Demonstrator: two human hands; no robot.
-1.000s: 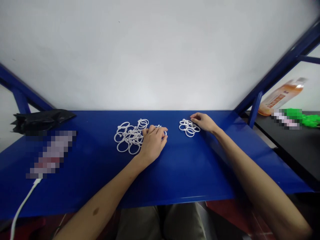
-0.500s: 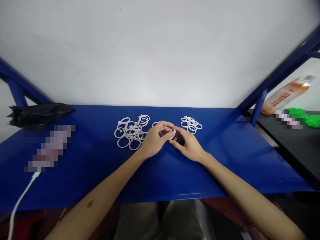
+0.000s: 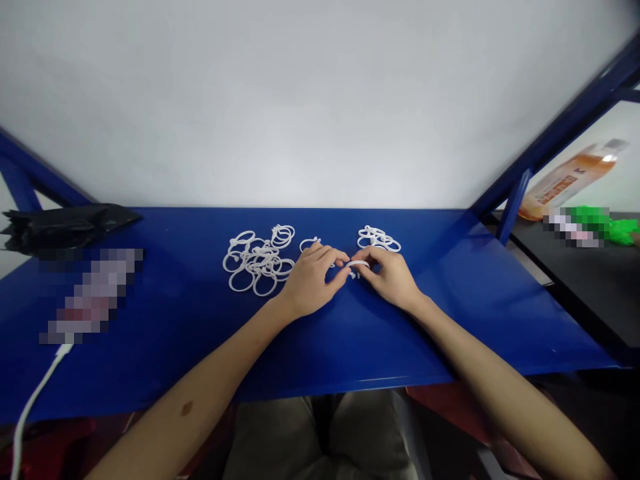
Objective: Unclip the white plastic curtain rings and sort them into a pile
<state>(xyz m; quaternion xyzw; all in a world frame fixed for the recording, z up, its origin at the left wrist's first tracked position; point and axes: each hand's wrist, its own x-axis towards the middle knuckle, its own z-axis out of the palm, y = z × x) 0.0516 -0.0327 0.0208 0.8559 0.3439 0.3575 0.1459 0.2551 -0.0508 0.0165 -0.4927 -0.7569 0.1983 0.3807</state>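
A white ring [image 3: 359,263] is held up edge-on between the person's two hands, just above the middle of the blue bench [image 3: 320,360]. The right hand [image 3: 393,275] has its grip pinched on the ring's right side, thumb below and forefinger above; the left hand [image 3: 314,279] has its grip closed on the left end, thumb and fingertips together there. Small white ends [image 3: 355,275] hang just below the ring. Behind the left hand lies a loose ring [image 3: 307,243], partly hidden by the fingers. Left of that hand spreads a large tangled pile of white rings [image 3: 257,262], and beyond the right hand sits a smaller cluster [image 3: 379,238], overlapping one another. Farther left are a black plastic bag [image 3: 70,228] and a pixelated object [image 3: 95,297] with a white cable [image 3: 37,400]. At the far right, a tilted bottle [image 3: 573,181] stands near something bright green [image 3: 623,231] on a black surface [image 3: 595,287]. A pale wall [image 3: 300,100] rises behind the bench.
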